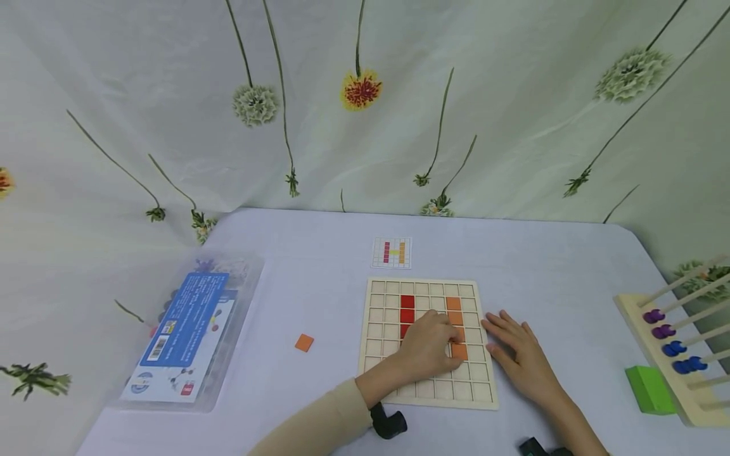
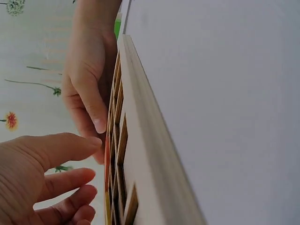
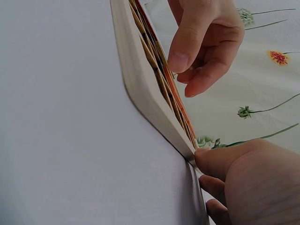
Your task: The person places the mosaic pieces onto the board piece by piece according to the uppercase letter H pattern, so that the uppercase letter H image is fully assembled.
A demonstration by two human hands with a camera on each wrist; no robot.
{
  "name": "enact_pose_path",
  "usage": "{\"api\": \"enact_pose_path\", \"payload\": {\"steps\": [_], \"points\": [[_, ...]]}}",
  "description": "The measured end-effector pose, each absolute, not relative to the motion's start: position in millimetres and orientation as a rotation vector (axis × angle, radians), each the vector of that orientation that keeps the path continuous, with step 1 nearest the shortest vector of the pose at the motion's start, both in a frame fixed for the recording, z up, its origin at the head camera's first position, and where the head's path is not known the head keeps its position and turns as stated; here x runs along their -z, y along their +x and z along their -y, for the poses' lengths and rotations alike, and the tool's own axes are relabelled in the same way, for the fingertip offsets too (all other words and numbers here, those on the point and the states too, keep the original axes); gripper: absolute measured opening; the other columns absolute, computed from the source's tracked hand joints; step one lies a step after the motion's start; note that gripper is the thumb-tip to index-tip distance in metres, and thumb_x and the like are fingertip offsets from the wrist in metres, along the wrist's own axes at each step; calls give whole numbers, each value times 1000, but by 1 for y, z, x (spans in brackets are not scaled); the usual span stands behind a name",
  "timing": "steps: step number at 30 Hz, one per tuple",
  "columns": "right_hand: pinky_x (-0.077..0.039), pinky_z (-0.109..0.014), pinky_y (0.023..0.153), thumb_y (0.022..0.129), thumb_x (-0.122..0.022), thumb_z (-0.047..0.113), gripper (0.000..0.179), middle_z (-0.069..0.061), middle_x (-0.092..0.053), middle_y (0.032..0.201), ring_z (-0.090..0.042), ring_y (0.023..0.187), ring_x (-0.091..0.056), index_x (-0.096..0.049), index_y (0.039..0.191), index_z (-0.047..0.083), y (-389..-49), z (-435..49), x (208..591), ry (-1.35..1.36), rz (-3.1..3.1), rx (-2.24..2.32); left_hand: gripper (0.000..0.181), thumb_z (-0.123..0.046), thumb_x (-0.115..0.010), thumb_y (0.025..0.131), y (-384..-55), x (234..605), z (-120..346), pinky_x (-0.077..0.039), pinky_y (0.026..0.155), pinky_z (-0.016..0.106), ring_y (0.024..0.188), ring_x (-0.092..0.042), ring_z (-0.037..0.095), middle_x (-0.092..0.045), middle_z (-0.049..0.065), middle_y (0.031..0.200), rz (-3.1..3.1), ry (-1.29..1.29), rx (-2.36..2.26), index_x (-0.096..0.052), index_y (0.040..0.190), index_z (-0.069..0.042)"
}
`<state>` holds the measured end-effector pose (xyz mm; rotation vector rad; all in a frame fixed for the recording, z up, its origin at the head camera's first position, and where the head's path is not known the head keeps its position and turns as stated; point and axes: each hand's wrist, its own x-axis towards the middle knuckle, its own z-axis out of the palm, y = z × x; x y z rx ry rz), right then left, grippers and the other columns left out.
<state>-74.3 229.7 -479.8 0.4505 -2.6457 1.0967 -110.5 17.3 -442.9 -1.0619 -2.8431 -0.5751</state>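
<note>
A wooden grid board [image 1: 483, 380] lies on the table, holding a column of red tiles [image 1: 407, 302] and a column of orange tiles [image 1: 459, 352]. My left hand [image 1: 430, 345] is over the board, its fingertips at the orange column. In the left wrist view, the left thumb [image 2: 70, 147] and fingers stand apart, with no tile visible between them. Along the board's right edge rests my right hand [image 1: 521, 361], fingers extended; its thumb [image 3: 215, 159] touches the board corner in the right wrist view. A yellow tile [image 2: 108, 208] shows low on the board.
One loose orange tile [image 1: 304, 342] lies left of the board. A small pattern card [image 1: 391, 253] sits behind it. At the left is a clear plastic case [image 1: 228, 354] with a blue label. A bead abacus [image 1: 656, 354] and green block [image 1: 650, 389] stand at the right.
</note>
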Motion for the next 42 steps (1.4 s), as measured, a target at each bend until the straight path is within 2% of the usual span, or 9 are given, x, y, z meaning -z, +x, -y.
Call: {"api": "enact_pose_path", "payload": {"steps": [4, 9, 13, 17, 25, 35, 42], "points": [[-15, -71, 109, 89, -67, 7, 38, -23, -56, 136, -52, 132, -38, -63, 126, 1, -75, -230, 480, 440, 2648, -1090, 29, -33, -80, 76, -107, 433, -3, -38, 67, 13, 88, -50, 8, -64, -7, 95, 2854, -1016, 629, -76, 102, -19], [-15, -70, 109, 89, -67, 7, 39, -24, -56, 136, -52, 133, -38, -63, 127, 1, -75, -229, 479, 427, 2655, -1087, 40, -29, -82, 76, -101, 414, 36, -47, 76, 20, 97, -52, 11, -62, -2, 103, 2837, -875, 777, -72, 113, -16], [-14, -70, 110, 89, -67, 8, 40, -24, -55, 137, -52, 134, -38, -62, 128, 1, -75, -230, 478, 418, 2658, -1098, 48, -23, -86, 72, -98, 402, 79, -50, 76, 26, 93, -56, 15, -63, 2, 105, 2772, -701, 890, -69, 115, -13], [-13, -69, 111, 89, -67, 9, 39, -24, -55, 137, -52, 134, -37, -63, 128, 1, -75, -230, 478, 412, 2661, -1107, 53, -14, -89, 67, -92, 397, 124, -50, 71, 27, 86, -56, 18, -63, 5, 103, 2715, -553, 934, -69, 115, -11], [-13, -70, 110, 89, -67, 8, 39, -23, -55, 138, -52, 134, -37, -63, 127, 2, -73, -230, 479, 405, 2659, -1120, 61, -13, -89, 66, -79, 420, 194, -52, 73, 34, 87, -57, 20, -60, 9, 112, 2739, -364, 975, -65, 122, -10], [-14, -69, 111, 89, -67, 8, 39, -23, -55, 137, -51, 134, -37, -63, 127, 2, -73, -229, 482, 422, 2653, -1115, 62, -10, -87, 67, -76, 450, 220, -51, 74, 26, 85, -58, 13, -61, 3, 104, 2754, -315, 1070, -63, 124, -9], [-14, -68, 111, 89, -67, 8, 39, -22, -55, 137, -51, 133, -38, -63, 127, 2, -74, -229, 482, 420, 2659, -1100, 59, -8, -88, 64, -76, 464, 223, -49, 73, 24, 84, -57, 10, -60, -1, 98, 2745, -306, 1076, -66, 119, -9]]}}
